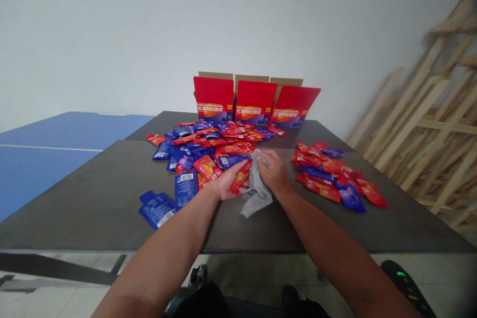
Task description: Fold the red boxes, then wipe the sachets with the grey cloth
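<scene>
My left hand (228, 185) is closed around a red pouch (241, 177) with an orange print, held above the near middle of the dark table. In my right hand (274, 171) is a crumpled pale grey cloth (257, 194), which hangs down and lies against the pouch. To the left and beyond my hands spreads a big loose pile of red and blue pouches (208, 144). A blue pouch (158, 209) lies apart at the near left. On the right is a smaller heap of red and blue pouches (330, 171).
Three open red and blue cartons (255, 104) stand side by side at the back of the dark table (112, 198). A blue table (44, 159) adjoins at the left. Wooden frames (421, 119) lean against the wall at right.
</scene>
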{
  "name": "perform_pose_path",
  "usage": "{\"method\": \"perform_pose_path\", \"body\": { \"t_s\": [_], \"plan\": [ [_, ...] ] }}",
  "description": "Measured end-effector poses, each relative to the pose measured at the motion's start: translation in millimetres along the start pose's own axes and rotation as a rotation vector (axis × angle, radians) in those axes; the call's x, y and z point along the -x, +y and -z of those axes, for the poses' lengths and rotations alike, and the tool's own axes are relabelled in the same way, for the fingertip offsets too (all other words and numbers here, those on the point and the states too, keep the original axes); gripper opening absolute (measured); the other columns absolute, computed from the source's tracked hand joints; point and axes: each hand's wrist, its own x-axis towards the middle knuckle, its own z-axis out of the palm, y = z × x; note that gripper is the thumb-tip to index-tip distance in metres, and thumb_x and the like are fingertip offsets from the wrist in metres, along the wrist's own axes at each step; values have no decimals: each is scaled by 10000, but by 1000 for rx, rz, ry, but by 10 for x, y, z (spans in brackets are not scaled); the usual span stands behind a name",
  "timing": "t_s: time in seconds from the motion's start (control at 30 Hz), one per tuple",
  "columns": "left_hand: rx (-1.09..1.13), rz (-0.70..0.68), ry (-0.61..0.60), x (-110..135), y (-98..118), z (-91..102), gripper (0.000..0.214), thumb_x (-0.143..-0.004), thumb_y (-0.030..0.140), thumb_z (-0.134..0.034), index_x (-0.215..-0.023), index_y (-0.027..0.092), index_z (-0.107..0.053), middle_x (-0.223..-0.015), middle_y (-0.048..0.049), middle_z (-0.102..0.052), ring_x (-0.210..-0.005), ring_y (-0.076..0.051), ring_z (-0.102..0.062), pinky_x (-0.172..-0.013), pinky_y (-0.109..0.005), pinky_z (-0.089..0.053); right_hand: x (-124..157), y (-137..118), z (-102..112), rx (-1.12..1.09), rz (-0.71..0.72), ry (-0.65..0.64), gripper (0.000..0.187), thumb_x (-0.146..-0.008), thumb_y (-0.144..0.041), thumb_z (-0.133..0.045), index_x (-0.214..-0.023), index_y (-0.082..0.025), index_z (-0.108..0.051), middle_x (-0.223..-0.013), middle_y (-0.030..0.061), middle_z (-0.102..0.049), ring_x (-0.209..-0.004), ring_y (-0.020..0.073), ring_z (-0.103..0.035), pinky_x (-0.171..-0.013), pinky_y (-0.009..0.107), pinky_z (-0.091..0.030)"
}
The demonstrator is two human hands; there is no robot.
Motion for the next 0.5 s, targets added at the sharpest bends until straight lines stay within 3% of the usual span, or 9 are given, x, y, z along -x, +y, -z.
{"method": "perform_pose_path", "body": {
  "t_s": [0.13, 0.2, 0.27, 0.37, 0.43, 0.5],
  "plan": [
    [123, 34, -143, 41, 62, 13, 395, -860, 528, -554, -867, 136, -604, -725, -40, -578, -484, -88, -465, -362, -172, -276, -56, 116, 67, 19, -130, 45, 203, -870, -257, -555, -949, -179, -726, -936, 90, -689, -900, 214, -650, -861, 380, -539],
    [209, 22, -161, 44, 94, 29, 432, -872, 550, -515, -863, 127, -598, -710, -50, -569, -494, -95, -467, -372, -178, -304, -49, 73, 96, 14, -97, 72, 204, -879, -252, -546, -965, -179, -716, -949, 96, -686, -917, 216, -646, -865, 386, -538],
    [275, -24, -106, 31, 109, 54, 444, -881, 556, -491, -817, 128, -589, -630, -36, -534, -478, -99, -463, -371, -178, -313, -9, -45, 103, -21, 47, 38, 200, -891, -236, -542, -1007, -202, -701, -995, 91, -680, -963, 213, -633, -881, 389, -532],
    [307, -101, 31, -10, 95, 98, 410, -880, 520, -522, -723, 143, -563, -518, 1, -488, -410, -92, -438, -361, -180, -317, 82, -278, 54, -124, 372, -126, 208, -888, -186, -560, -1050, -239, -680, -1044, 72, -677, -995, 203, -612, -891, 393, -528],
    [293, -76, 71, -40, 69, 119, 410, -866, 501, -556, -654, 151, -534, -474, 10, -481, -389, -99, -457, -380, -194, -357, 131, -398, -3, -192, 532, -225, 227, -884, -155, -562, -1060, -244, -673, -1059, 65, -678, -996, 198, -602, -887, 393, -532],
    [296, -10, 79, -68, 40, 124, 425, -851, 502, -580, -614, 154, -520, -464, 0, -502, -412, -121, -511, -430, -219, -417, 158, -452, -54, -221, 593, -270, 241, -883, -139, -557, -1070, -243, -669, -1068, 63, -676, -998, 196, -594, -879, 390, -537]
  ]
}}
